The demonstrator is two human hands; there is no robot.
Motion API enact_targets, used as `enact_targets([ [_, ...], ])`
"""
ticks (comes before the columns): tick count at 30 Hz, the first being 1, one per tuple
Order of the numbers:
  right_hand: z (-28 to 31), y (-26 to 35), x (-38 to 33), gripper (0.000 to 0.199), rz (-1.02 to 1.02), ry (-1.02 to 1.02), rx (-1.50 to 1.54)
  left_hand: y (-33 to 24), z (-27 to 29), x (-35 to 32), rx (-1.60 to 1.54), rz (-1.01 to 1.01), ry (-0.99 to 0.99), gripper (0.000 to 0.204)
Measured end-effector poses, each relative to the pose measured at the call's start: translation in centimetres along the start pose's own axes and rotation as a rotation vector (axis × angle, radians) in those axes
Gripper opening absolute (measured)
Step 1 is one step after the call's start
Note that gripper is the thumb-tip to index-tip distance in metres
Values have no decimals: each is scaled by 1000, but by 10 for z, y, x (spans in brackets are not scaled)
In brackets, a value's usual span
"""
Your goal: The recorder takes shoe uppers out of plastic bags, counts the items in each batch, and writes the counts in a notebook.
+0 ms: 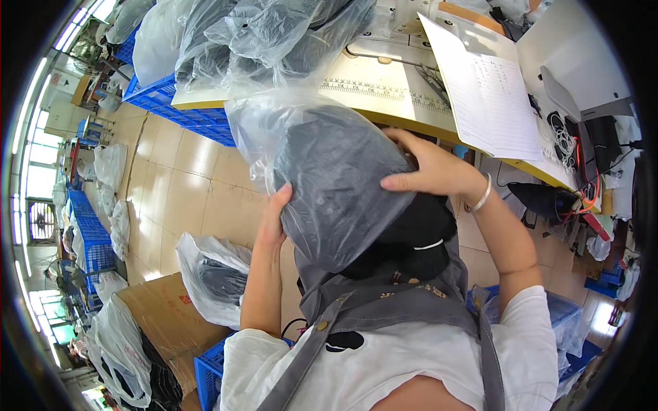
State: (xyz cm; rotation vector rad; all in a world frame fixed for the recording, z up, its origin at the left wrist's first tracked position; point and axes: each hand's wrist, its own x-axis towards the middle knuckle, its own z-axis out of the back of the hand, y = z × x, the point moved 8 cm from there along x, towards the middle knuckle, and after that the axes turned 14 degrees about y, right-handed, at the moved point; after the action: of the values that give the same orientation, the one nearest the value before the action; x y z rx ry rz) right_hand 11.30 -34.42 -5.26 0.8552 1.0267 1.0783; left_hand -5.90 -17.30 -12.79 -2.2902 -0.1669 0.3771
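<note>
A clear plastic bag [336,185] with dark, folded-looking contents is held up in front of my lap. My left hand [276,216] grips its left side, thumb showing and the other fingers hidden behind the bag. On the opposite side my right hand [428,168] clasps the bag, thumb on the near face and fingers curled round the upper edge. The bag's loose end hangs toward the table's edge. Under its lower right part, a black cloth item [425,250] with a short white line lies on my grey apron [404,301]. What exactly fills the bag cannot be made out.
Ahead is a table [391,92] with a ruler strip, scissors [433,82] and an upright written sheet [493,103]. Filled plastic bags [260,41] pile up at its left, above a blue crate [181,109]. A cardboard box [164,322] and a white bag [216,277] stand lower left.
</note>
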Motion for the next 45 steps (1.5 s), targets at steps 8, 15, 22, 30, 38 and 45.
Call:
enact_targets([
  [8, -19, -9, 4, 106, 63, 73, -118, -75, -33, 10, 791, -293, -211, 49],
  [15, -31, -45, 2, 103, -21, 150, 51, -62, 7, 58, 546, -267, -208, 38],
  [22, -31, -38, -13, 96, -111, -58, -188, -7, 56, 84, -173, -193, -53, 52],
  [30, -47, -25, -17, 98, -95, -76, -250, -29, 101, 74, 808, -52, -267, 68],
  [38, -47, 13, -22, 93, -145, -230, -534, -57, 79, 24, 1411, 348, -407, 60],
  [45, -79, 0, -62, 91, -65, -340, -548, -87, -104, 36, 1501, -758, 121, 49],
])
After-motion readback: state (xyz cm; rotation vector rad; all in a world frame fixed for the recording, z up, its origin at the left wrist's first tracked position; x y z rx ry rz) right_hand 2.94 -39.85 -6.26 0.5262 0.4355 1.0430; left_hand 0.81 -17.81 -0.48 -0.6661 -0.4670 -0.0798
